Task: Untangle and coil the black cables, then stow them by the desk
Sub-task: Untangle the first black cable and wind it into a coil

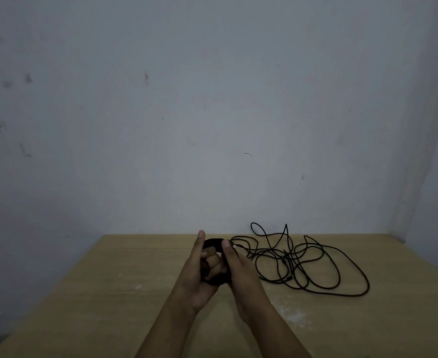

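Note:
A small tight coil of black cable (214, 242) sits wound around the fingers of my left hand (199, 270), whose thumb points up. My right hand (234, 267) presses against the coil's right side, thumb on top of it. From the coil the cable runs right into a loose tangle of black cable (300, 259) that lies spread in several loops on the wooden desk (135, 293), to the right of both hands. The lower part of the coil is hidden between my palms.
The desk's far edge meets a pale grey wall (212, 125). A second wall (434, 177) closes the right side at the desk's far right corner. The desk's left edge drops off to the floor at the lower left.

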